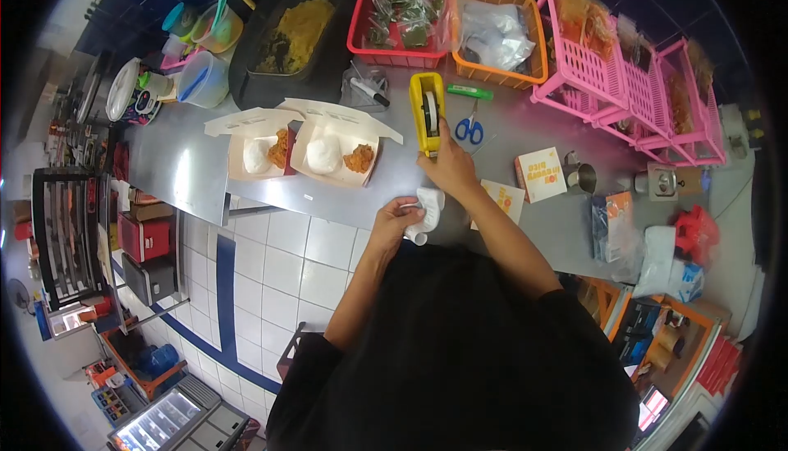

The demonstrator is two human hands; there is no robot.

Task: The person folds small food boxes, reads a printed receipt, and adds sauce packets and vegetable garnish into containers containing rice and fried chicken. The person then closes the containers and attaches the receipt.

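Observation:
My left hand (392, 223) is closed around a curled strip of white paper (430, 202), one end of which is rolled up. My right hand (453, 164) is at the near end of a yellow tape dispenser (419, 94), its fingers closed on that end; whether a piece of tape is between them cannot be made out. Blue-handled scissors (469, 130) and a green box-like item (470, 92) lie just right of the dispenser. To the left, two open cardboard boxes (339, 177) each hold white rice (323, 155) and fried chicken (359, 158).
Red (399, 59) and orange baskets (501, 79) of packets line the back, beside a dark tray of yellow food (297, 36). Pink racks (587, 77) stand at right. Printed boxes (540, 174), a metal cup (582, 178) and bags (657, 258) sit on the steel counter (176, 160).

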